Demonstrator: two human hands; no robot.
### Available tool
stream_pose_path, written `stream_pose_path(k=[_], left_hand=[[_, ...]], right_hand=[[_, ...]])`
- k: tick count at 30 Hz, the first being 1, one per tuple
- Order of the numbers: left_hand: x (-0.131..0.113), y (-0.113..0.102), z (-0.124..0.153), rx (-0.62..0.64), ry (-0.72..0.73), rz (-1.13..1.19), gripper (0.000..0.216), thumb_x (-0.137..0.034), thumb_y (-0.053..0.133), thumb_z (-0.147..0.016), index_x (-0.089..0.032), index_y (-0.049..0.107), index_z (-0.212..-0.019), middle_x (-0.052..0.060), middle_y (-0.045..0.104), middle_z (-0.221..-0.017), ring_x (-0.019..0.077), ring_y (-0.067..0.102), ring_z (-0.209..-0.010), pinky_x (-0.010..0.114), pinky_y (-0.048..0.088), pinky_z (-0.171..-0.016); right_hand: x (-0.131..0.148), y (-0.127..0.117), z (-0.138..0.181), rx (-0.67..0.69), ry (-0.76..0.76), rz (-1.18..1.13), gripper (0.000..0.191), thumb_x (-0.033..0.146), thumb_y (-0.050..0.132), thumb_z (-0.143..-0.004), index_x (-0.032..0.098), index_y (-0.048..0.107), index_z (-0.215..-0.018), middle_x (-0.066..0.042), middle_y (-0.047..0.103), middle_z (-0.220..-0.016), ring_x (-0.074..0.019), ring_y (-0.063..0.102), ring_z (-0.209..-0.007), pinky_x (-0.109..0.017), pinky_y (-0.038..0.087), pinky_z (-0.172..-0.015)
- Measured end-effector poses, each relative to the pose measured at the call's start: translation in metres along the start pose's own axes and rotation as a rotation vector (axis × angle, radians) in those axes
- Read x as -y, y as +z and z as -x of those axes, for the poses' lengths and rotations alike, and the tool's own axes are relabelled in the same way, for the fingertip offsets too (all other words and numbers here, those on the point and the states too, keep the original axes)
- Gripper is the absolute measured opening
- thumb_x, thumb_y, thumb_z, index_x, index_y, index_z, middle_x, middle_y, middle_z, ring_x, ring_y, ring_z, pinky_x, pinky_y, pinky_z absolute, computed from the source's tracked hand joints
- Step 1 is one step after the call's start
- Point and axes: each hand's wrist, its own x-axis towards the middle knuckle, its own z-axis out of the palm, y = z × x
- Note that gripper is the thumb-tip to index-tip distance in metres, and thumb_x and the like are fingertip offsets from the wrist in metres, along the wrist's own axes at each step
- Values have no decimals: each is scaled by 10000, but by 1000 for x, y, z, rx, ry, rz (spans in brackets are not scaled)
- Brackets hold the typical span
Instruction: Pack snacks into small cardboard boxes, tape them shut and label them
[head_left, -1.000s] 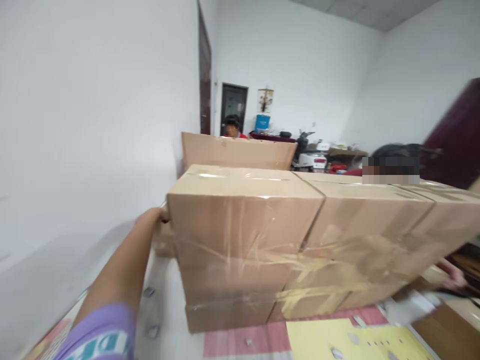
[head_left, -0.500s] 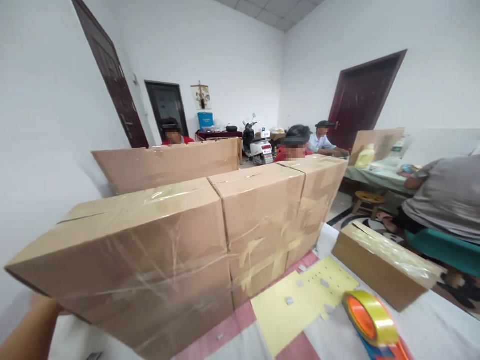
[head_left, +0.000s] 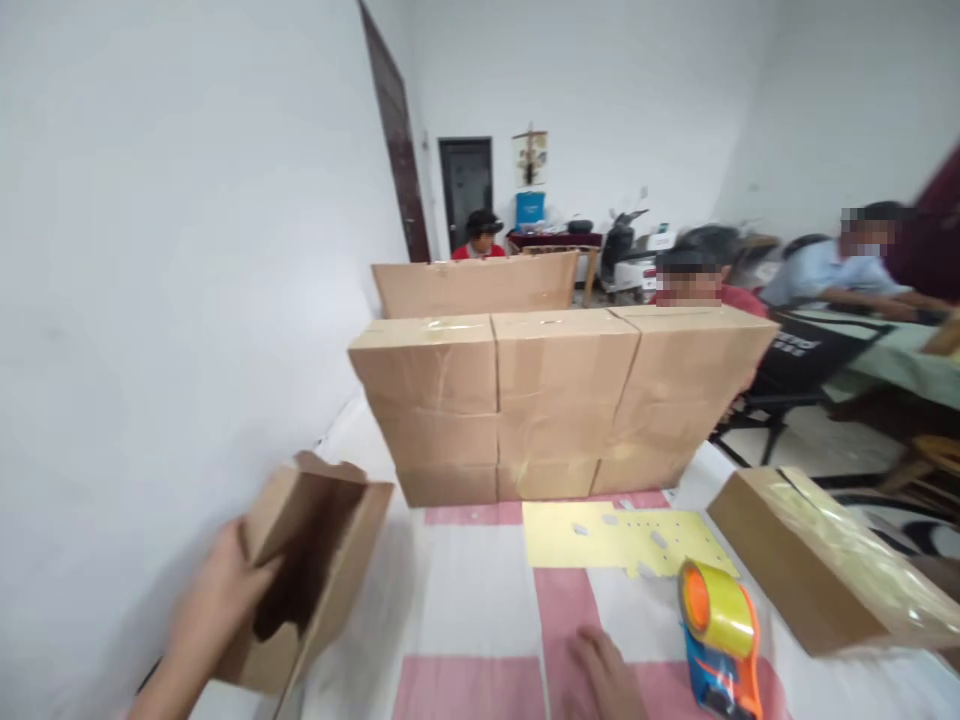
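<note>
At the left, my left hand [head_left: 217,590] grips the near wall of an open cardboard box [head_left: 352,560], thumb inside the rim; the box is tilted and its inside looks dark. My right hand [head_left: 604,670] is low in the middle, over the pink and white cloth [head_left: 480,600], fingers extended and somewhat blurred, holding nothing. To its right lies a tape dispenser [head_left: 724,640] with a yellow roll of packing tape. Behind the hands stands a wall of stacked, taped cardboard boxes [head_left: 555,400].
A yellow sheet [head_left: 562,540] with grey scraps lies before the stack. Another taped box [head_left: 810,580] rests at the right edge. A large cardboard panel [head_left: 480,287] stands behind the stack. Several people sit beyond, one in a blue shirt [head_left: 806,275]. A white wall [head_left: 187,250] borders the left.
The view has swung left and the stack appears farther off. The open box in my left hand and my right hand have come into view.
</note>
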Motion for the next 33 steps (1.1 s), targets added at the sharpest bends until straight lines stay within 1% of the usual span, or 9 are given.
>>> stream_pose_path(k=[2,4,7,12,16,20,24,29,33], left_hand=[[-12,-13,50,163,196,35,633,-425,661,-713,-266,486,-1300,110,740,-1084,358,720,-937,412,555,-765],[-31,-21,91,350,447,97,644,-330,676,-694,-281,535,-1320,109,720,-1223,338,706,-1062,395,550,-884],[-70,-22,134,540,769,174,698,-198,626,-679,-347,561,-1358,40,680,-1331,282,671,-1167,354,532,-963],[-134,6,158,638,1080,160,799,-150,615,-693,-316,482,-1463,60,603,-1438,292,593,-1276,409,491,-1041],[-155,28,155,588,1230,90,838,-169,651,-741,-282,391,-1530,88,524,-1514,309,513,-1337,443,450,-1072],[-149,33,153,453,1238,13,868,-288,714,-806,-273,309,-1574,108,490,-1542,339,467,-1357,475,405,-1094],[-134,23,155,382,1218,-50,875,-386,751,-813,-288,323,-1570,98,360,-1633,356,306,-1484,537,237,-1211],[-105,-3,161,303,901,-4,854,-383,707,-818,-271,324,-1574,114,225,-1682,390,231,-1507,591,271,-1197],[-77,-26,168,384,681,170,839,-191,558,-818,-260,255,-1598,94,127,-1705,344,165,-1549,554,277,-1222]], right_hand=[[4,-18,-22,82,10,-128,496,320,536,-905,263,546,-1397,-119,618,-1358,-312,627,-1241,-437,578,-1002],[13,-37,-49,139,35,-276,435,339,501,-952,233,529,-1373,-132,571,-1394,-299,555,-1320,-472,500,-1095],[28,-55,-89,193,20,-517,341,370,492,-966,225,564,-1266,-127,626,-1270,-274,620,-1179,-456,536,-1006],[39,-48,-127,392,93,-721,357,410,555,-947,232,588,-1254,-114,627,-1321,-269,608,-1208,-468,502,-1030],[41,-25,-134,563,81,-780,337,304,554,-918,209,623,-1233,-102,674,-1275,-263,624,-1200,-460,488,-1057],[41,-13,-133,599,25,-713,490,126,648,-735,167,644,-1223,-103,713,-1154,-281,667,-1074,-462,518,-997],[46,-22,-129,557,-66,-659,708,64,667,-691,173,551,-1381,-129,643,-1287,-283,620,-1148,-436,500,-1000],[55,-39,-122,569,-165,-601,392,173,632,-846,220,682,-1232,-107,635,-1246,-280,585,-1171,-445,449,-1050],[56,-35,-114,526,-198,-481,608,171,690,-796,221,589,-1394,-116,581,-1259,-272,601,-1117,-400,496,-984]])
